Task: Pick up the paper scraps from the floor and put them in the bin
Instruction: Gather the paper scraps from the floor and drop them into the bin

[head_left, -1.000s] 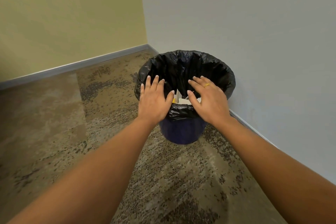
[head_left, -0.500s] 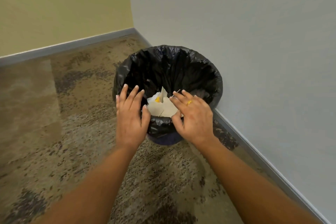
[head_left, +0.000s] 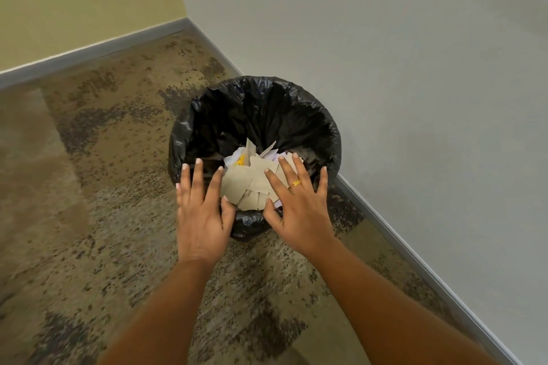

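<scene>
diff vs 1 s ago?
Left hand and right hand have drawn apart, fingers splayed, uncovering the paper scraps lying in the bin; neither hand holds anything. The view has tilted further over the bin. Bin unmoved, liner on.

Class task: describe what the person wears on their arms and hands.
Both forearms are bare: no sleeves, gloves or watch in view. The right hand wears a small gold patterned ring on one finger; the left hand wears nothing visible.
</scene>
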`<state>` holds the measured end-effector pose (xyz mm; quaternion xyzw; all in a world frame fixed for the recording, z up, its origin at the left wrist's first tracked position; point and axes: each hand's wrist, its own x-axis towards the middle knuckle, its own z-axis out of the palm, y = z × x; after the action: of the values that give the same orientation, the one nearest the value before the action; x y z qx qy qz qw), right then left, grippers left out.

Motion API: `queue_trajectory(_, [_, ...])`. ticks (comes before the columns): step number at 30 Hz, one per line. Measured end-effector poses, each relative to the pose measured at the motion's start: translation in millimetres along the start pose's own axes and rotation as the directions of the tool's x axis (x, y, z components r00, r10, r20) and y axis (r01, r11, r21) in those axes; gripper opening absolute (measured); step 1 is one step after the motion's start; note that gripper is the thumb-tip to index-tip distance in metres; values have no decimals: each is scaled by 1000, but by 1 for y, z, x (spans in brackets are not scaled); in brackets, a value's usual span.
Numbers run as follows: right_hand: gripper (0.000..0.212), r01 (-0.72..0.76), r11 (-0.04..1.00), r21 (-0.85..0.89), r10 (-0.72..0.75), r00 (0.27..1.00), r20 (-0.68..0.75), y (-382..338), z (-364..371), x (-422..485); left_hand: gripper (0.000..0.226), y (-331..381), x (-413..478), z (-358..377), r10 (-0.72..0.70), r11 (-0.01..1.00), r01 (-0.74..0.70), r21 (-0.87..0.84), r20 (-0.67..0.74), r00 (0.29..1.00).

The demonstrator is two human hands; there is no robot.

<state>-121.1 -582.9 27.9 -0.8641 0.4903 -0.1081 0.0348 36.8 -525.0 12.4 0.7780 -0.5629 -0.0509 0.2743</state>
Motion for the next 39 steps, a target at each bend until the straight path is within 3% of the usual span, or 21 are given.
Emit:
queue_trajectory(5, [66, -103, 994, 26, 92, 960, 264, -11, -28, -1, 55, 13, 6, -30, -120, 987, 87, 134, 265, 957])
queue_trajectory(9, [62, -189, 982, 4, 168, 883, 439, -11, -51, 0, 61, 25, 14, -51, -201, 966, 105, 236, 432, 879])
queue_trajectory(18, [61, -382, 924, -27, 320, 732, 602, -14, -65, 1, 64, 28, 15, -71, -244, 950, 78, 302, 563, 790])
queue_trajectory(24, [63, -450, 890, -70, 389, 672, 630, -16, -73, 19, 66, 11, 49, -86, -213, 956, 29, 291, 624, 751])
queue_trajectory(30, [65, -447, 887, -120, 424, 682, 596, -10, -89, 57, 71, -4, 100, -94, -271, 925, 12, 381, 636, 723])
queue_trajectory(39, [73, -478, 864, -159, 470, 652, 594, 18, -86, 95, 84, -2, 151, -72, -328, 931, 113, 347, 656, 680])
